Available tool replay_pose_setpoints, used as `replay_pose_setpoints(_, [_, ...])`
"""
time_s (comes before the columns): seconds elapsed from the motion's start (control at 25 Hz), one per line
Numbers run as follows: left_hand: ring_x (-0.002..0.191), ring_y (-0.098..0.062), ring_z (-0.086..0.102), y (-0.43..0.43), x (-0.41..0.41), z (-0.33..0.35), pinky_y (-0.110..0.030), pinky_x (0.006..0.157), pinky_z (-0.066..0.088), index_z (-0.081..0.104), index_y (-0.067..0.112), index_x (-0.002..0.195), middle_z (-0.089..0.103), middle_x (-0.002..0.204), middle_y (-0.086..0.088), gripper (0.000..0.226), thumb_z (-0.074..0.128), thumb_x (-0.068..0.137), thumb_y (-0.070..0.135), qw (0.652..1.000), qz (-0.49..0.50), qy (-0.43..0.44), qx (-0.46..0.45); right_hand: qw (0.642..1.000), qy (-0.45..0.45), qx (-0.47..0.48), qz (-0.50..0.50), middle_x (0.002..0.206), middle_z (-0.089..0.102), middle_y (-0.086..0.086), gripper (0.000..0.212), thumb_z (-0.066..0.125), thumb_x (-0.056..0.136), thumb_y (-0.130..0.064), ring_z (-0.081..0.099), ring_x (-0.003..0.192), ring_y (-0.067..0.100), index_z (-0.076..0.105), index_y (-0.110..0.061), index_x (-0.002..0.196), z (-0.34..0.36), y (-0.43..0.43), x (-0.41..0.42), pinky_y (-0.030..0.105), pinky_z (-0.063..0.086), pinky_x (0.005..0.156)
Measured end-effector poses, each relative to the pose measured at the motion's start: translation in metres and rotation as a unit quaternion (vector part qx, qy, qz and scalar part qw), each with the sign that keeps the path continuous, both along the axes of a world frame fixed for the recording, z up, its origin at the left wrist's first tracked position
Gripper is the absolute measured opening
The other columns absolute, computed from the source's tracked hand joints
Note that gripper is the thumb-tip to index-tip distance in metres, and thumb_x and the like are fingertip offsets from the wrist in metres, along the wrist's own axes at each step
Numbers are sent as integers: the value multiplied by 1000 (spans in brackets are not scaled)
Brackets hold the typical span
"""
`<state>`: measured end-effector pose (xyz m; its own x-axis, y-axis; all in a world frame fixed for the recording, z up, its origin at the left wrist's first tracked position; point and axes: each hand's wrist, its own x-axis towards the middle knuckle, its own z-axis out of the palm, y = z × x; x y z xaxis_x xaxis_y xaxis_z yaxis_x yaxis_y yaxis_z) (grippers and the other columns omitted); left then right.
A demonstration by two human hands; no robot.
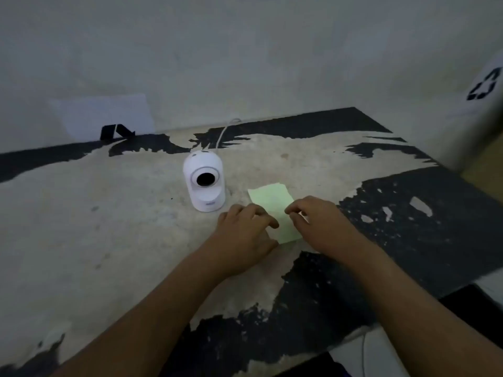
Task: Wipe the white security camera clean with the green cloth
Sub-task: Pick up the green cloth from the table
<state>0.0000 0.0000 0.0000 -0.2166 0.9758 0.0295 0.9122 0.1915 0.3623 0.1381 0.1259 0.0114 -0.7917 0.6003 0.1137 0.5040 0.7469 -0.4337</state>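
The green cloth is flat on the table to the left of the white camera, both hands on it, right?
Not quite. The head view shows the green cloth to the right of the white camera, flat on the table, with the left hand and right hand on it.

Green cloth (pixel 272 205), white camera (pixel 204 183)

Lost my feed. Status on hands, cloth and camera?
Both hands, left and right, on cloth, flat on table. Camera upright, untouched, left of cloth. Nothing in the way.
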Motion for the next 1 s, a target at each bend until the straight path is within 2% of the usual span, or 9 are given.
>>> replay_pose_setpoints(0.12, [122, -26, 34, 14, 13, -9, -38, 97, 27, 54, 32, 116, 47, 128, 3, 34, 47, 85, 45, 999, 19, 45, -15, 1000, -11, -22, -16, 112, 64, 3, 23, 50, 92, -27, 58, 97, 20, 64, -20, 109, -9, 2, 17, 37, 47, 86])
replay_pose_setpoints(0.28, [114, -25, 41, 24, 16, -18, -36, 92, 30, 59, 26, 103, 55, 115, 2, 24, 47, 87, 39, 997, 58, 37, 29, 998, -10, -61, -15, 124, 57, -1, 35, 57, 85, -42, 52, 111, 19, 58, -28, 118, -17, -2, 28, 41, 43, 97])
replay_pose_setpoints(0.4, [101, -24, 49, 24, 21, -4, -33, 83, 36, 61, 19, 93, 62, 102, -2, 18, 50, 88, 33, 992, 69, -48, 90, 999, -12, -51, 9, 132, 46, -8, 57, 65, 73, -53, 40, 121, 15, 49, -37, 125, -12, -7, 29, 43, 32, 106])
replay_pose_setpoints(0.52, [81, -17, 57, 6, 24, 25, -31, 73, 42, 61, 16, 85, 66, 89, -4, 16, 52, 89, 29, 968, 63, -192, 149, 991, 121, -38, 32, 101, 59, -10, 25, 65, 80, -39, 54, 91, 7, 62, -28, 102, 5, -15, 24, 30, 43, 81])
replay_pose_setpoints(0.6, [78, -15, 59, -17, 25, 45, -33, 73, 47, 59, 16, 90, 65, 86, -6, 20, 51, 89, 34, 927, 39, -334, 163, 979, 178, -92, 39, 81, 62, -10, 7, 65, 83, -30, 55, 73, 3, 64, -27, 89, 29, -25, 23, 21, 45, 64])
replay_pose_setpoints(0.68, [88, -16, 66, -42, 27, 57, -32, 79, 53, 57, 17, 102, 69, 92, -1, 26, 54, 86, 37, 860, 28, -483, 163, 965, 209, -142, 63, 75, 64, -8, 3, 67, 81, -28, 56, 66, 4, 64, -28, 82, 54, -38, 19, 21, 46, 59])
replay_pose_setpoints(0.8, [101, -25, 68, -69, 32, 50, -41, 84, 57, 63, 17, 108, 74, 104, -5, 33, 58, 78, 29, 802, 84, -569, 161, 951, 235, -179, 93, 75, 63, -6, 2, 66, 82, -25, 57, 65, 5, 64, -26, 81, 77, -50, 8, 24, 49, 59])
replay_pose_setpoints(0.92, [100, -36, 67, -89, 42, 36, -54, 84, 55, 67, 8, 105, 72, 107, -16, 32, 54, 82, 27, 713, 156, -666, 152, 955, 222, -159, 114, 79, 65, -5, 3, 65, 83, -23, 59, 71, 10, 64, -25, 83, 78, -63, -5, 30, 50, 64])
replay_pose_setpoints(1.0, [97, -35, 69, -97, 45, 29, -50, 78, 58, 63, 7, 110, 72, 107, -17, 34, 45, 90, 28, 644, 189, -728, 138, 959, 206, -134, 142, 80, 66, -3, 3, 66, 82, -21, 59, 72, 10, 65, -23, 85, 69, -72, -8, 28, 48, 66])
